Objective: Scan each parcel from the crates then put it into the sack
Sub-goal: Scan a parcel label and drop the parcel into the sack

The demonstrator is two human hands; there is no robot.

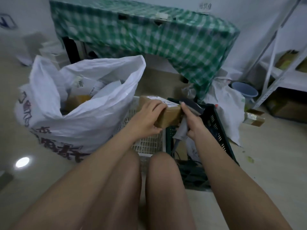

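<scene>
Left hand (149, 113) grips brown parcel (167, 112) above white crate (149, 143), label up for reading. Right hand (191, 120) grips scanner (187, 113), head just beside label. Sack (79, 117) gapes left, ready.

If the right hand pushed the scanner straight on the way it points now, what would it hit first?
Most likely the brown parcel held by the left hand: the scanner in the right hand aims at its label end, nearly touching.
</scene>
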